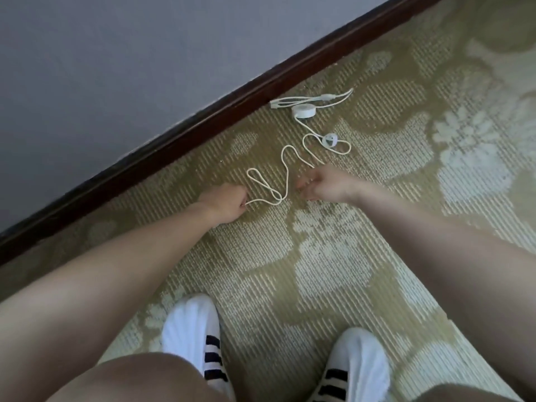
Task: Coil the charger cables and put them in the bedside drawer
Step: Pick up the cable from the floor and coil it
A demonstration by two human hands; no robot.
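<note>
A long white charger cable (285, 166) snakes in loose loops over the patterned carpet. It runs up to a small round puck (330, 139) and a larger white disc (303, 111). A second short white cable (314, 100) with several plugs lies by the skirting board. My left hand (229, 200) pinches the near end of the long cable on the floor. My right hand (322, 184) hovers just right of the loops, fingers loosely curled, holding nothing. No drawer is in view.
A dark wooden skirting board (203, 123) and a grey wall (116, 68) run diagonally at the upper left. My two feet in white shoes with dark stripes (191, 329) stand on the beige carpet (319, 271) below my arms.
</note>
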